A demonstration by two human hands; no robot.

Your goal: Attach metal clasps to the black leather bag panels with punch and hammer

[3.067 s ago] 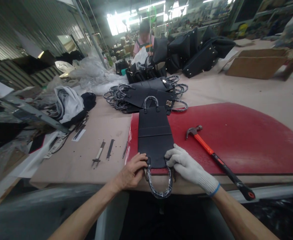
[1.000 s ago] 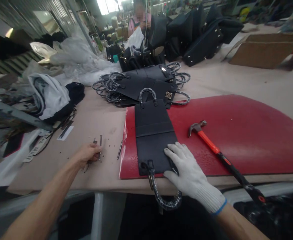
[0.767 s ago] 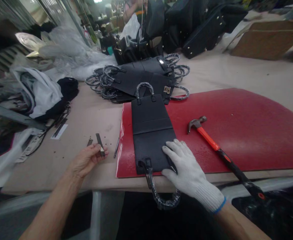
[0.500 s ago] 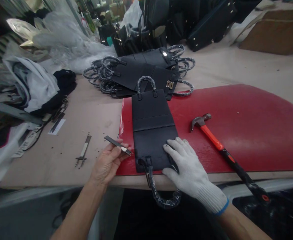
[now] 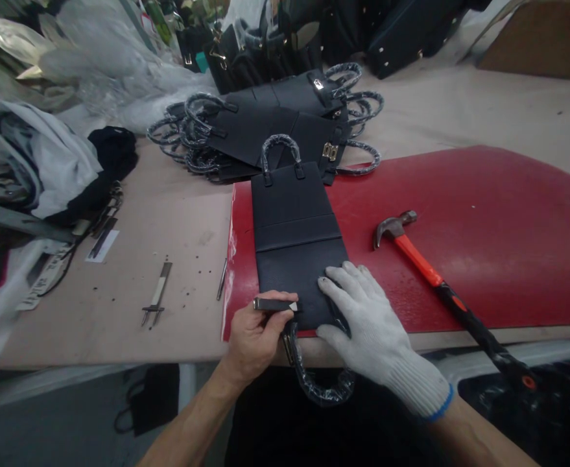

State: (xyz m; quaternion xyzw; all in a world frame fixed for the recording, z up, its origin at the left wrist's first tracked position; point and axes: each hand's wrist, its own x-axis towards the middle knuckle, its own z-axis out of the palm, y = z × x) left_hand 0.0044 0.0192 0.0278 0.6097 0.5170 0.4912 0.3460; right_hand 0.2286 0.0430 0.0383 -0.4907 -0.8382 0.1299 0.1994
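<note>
A black leather bag panel (image 5: 297, 259) lies lengthwise before me, with a plastic-wrapped handle at each end; the near handle (image 5: 321, 389) hangs over the table edge. My left hand (image 5: 258, 337), bare, is closed around a steel punch (image 5: 272, 304), a flat dark bar with a white band. It holds the punch over the panel's near left corner, by the handle's base; whether the tip touches is hidden. Flat on the panel's near right side rests my right hand (image 5: 362, 318), in a white knit glove, fingers spread. A two-pronged punch (image 5: 158, 292) lies at the left.
Under the panel is a red mat (image 5: 460, 240), carrying a claw hammer (image 5: 425, 266) whose grip juts past the near edge. Behind sit stacked black panels (image 5: 265, 130) with wrapped handles. A thin metal rod (image 5: 222, 279) lies left of the mat. Plastic wrap (image 5: 95, 71) fills the back left.
My left hand has moved right with the punch, from beside the panel to over its near left corner. My right hand stays on the panel. The view has shifted slightly.
</note>
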